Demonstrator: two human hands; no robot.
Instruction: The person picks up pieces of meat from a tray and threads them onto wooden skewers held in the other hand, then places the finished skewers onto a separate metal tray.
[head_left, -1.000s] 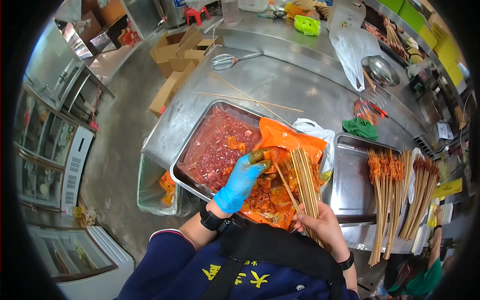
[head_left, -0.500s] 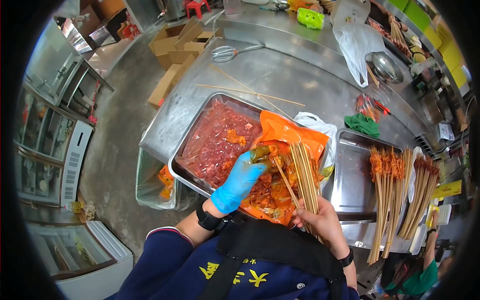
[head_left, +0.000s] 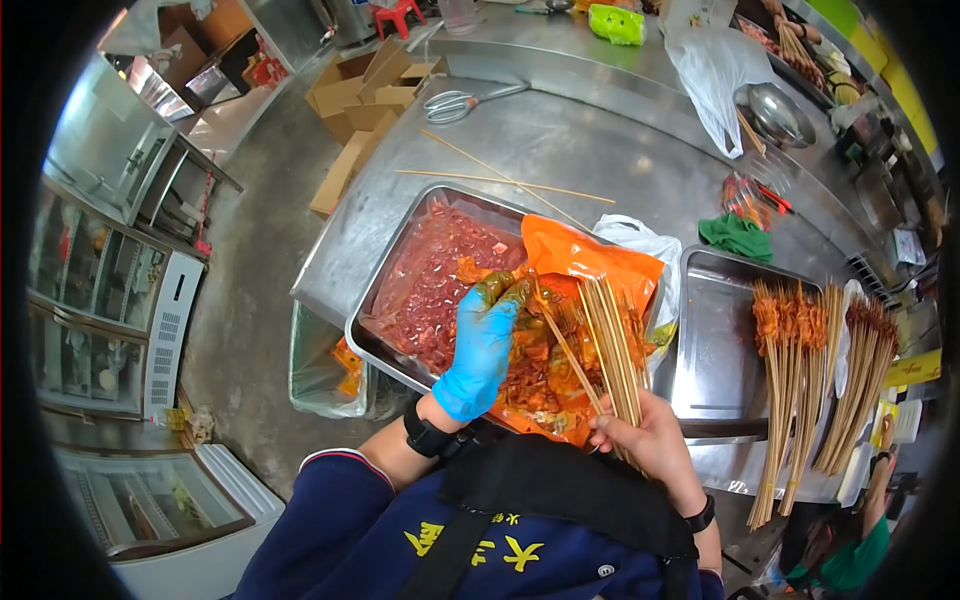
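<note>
My left hand (head_left: pixel 478 345), in a blue glove with sauce-smeared fingertips, is closed in a pinch on marinated meat (head_left: pixel 522 275) above the tray. The fingers partly hide that piece. My bare right hand (head_left: pixel 640 435) grips a bundle of bamboo skewers (head_left: pixel 612 350), one of them angled apart with its tip beside the left fingers. Below lies an open orange bag (head_left: pixel 580 252) of red-sauced meat, in a metal tray (head_left: pixel 388 367). Beside it in the tray is raw red meat (head_left: pixel 425 290) under clear plastic, with an orange piece of meat near my fingertips.
A second metal tray (head_left: pixel 715 345) stands at right, with loaded meat skewers (head_left: pixel 790 330) along its side. Loose skewers (head_left: pixel 500 182) and a whisk-like utensil (head_left: pixel 470 100) lie on the steel table. A green cloth (head_left: pixel 737 238) sits behind. A lined bin (head_left: pixel 325 370) stands lower left.
My left hand has drawn back slightly left, away from the tip of the angled skewer, and its fingers point more upward. The right hand keeps its grip on the skewers. The view has shifted slightly.
</note>
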